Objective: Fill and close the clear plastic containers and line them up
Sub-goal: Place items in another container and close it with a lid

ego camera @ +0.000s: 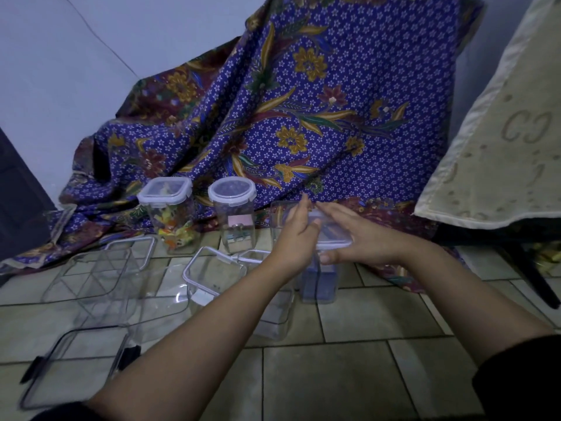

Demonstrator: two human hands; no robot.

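I see a tiled floor [349, 369] carrying two closed clear containers [170, 214] by the patterned cloth [303, 117] at its far edge. Open containers [100, 278] and loose lids [76, 363] lie nearer, toward the left.

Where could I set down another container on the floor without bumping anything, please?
The bare tiles between the two forearms, in front of the container under both hands, are free. So are the tiles right of it, toward the dark leg. The left is crowded: empty containers and loose lids fill it up to the two closed containers by the cloth.
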